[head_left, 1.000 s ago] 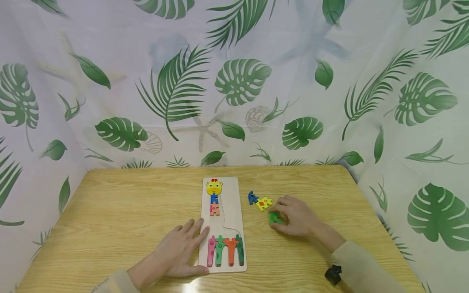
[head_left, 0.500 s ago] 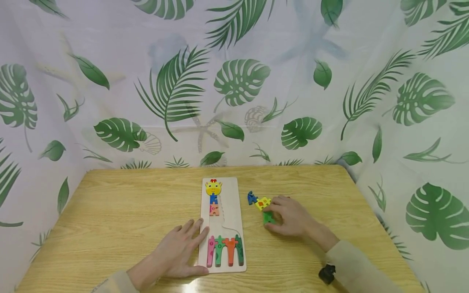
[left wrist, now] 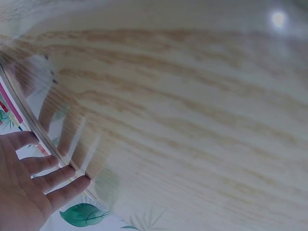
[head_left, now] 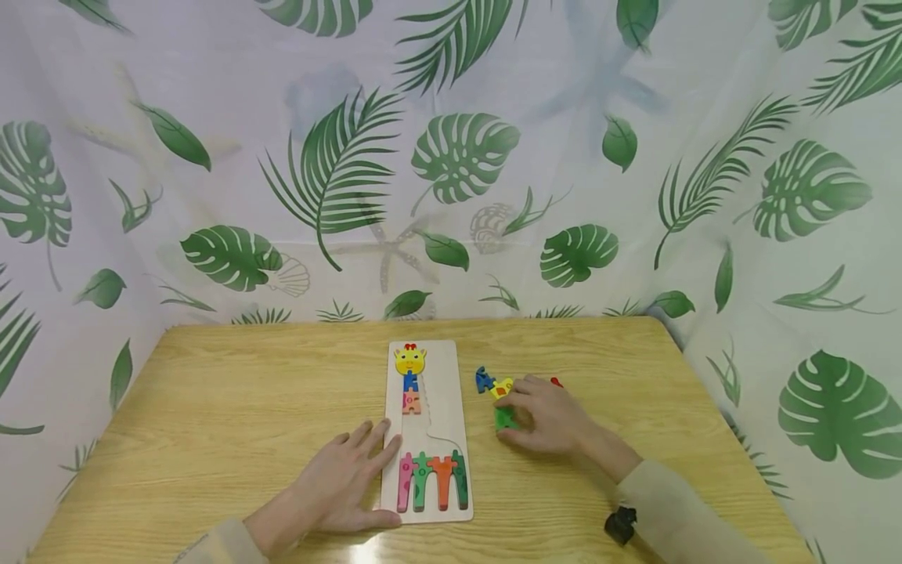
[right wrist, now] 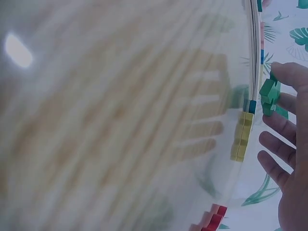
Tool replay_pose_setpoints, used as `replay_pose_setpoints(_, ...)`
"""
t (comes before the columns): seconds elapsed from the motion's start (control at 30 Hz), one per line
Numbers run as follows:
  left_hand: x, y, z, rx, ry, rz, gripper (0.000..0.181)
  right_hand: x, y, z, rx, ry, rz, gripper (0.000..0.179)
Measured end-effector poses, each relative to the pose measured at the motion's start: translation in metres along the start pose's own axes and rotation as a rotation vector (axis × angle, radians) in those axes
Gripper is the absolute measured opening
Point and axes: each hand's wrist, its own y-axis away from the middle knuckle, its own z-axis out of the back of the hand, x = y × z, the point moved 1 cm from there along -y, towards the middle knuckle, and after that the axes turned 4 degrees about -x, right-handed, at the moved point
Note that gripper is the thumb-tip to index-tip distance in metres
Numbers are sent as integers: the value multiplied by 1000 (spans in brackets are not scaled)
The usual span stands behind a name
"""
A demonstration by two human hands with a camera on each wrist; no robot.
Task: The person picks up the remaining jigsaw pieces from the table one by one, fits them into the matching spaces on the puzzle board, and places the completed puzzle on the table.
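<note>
A pale wooden giraffe puzzle board [head_left: 442, 376] lies on the table. Fitted in it are a yellow giraffe head [head_left: 409, 361], a blue and a pink neck piece below that, and several leg pieces, among them an orange one [head_left: 443, 472]. My left hand [head_left: 347, 479] rests at the board's left edge with fingers spread straight. Between thumb and fingertips, my right hand [head_left: 550, 415] pinches a green puzzle piece [right wrist: 269, 96] right of the board. In the right wrist view the piece is up off the table.
Beyond the right hand lie a loose yellow puzzle piece [head_left: 501, 388] and a blue one [head_left: 484, 381]. A red piece [head_left: 556, 381] shows partly behind that hand. A leaf-print curtain [head_left: 493, 157] hangs around the wooden table [head_left: 247, 399].
My right hand has moved left toward the board with the green puzzle piece, covering more of the yellow piece and uncovering the red one. The left hand has stayed in place.
</note>
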Motion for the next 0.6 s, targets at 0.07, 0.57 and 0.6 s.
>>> replay_pose_setpoints(0.07,0,0,-1,2,1,1,108,2,-1,0,-4,-3,2,38)
replay_pose_setpoints(0.57,0,0,-1,6,-8,-1,109,14,-14,-5,-50,-40,37,38)
replay_pose_setpoints(0.6,0,0,-2,7,-7,0,109,15,-15,-5,-44,-40,30,38)
